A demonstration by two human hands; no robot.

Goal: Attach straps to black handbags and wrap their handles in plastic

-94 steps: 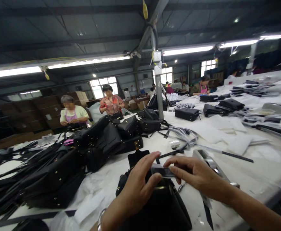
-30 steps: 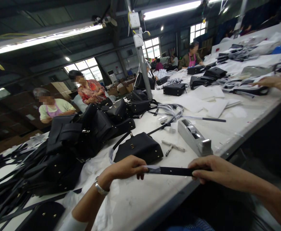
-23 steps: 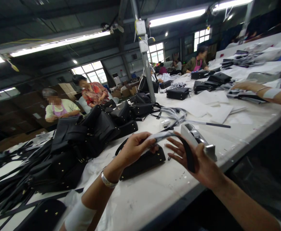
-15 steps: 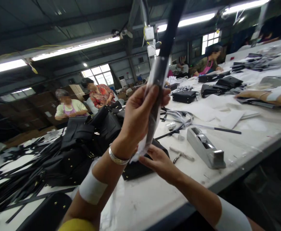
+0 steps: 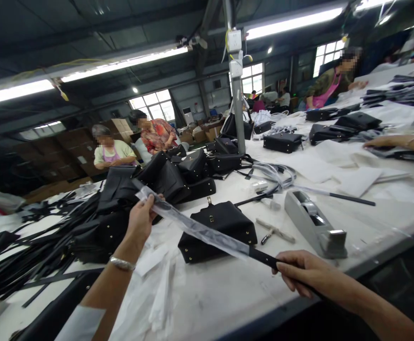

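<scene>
A black strap [image 5: 262, 256] with a clear plastic sleeve [image 5: 199, 228] around its middle stretches between my two hands, slanting down to the right. My left hand [image 5: 143, 220] is closed on the sleeved upper end, thumb on top. At the lower end, my right hand [image 5: 304, 272] pinches the bare black part, which has small holes or studs. Beneath the strap, a black handbag [image 5: 217, 220] with gold-coloured studs and a clasp lies on the white table [image 5: 221, 293]. The strap passes above the bag and hides part of it.
Right of the bag stands a grey tape dispenser [image 5: 311, 222], with a small T-shaped tool [image 5: 274, 230] beside it. Black bags [image 5: 171, 177] and loose straps [image 5: 32, 255] pile up on the left. A co-worker's hand [image 5: 394, 141] reaches in at far right; other people sit behind.
The strap has swung from nearly upright to a low slant across the bag. My left hand has moved down and left; my right hand has moved right and now holds the strap's bare end.
</scene>
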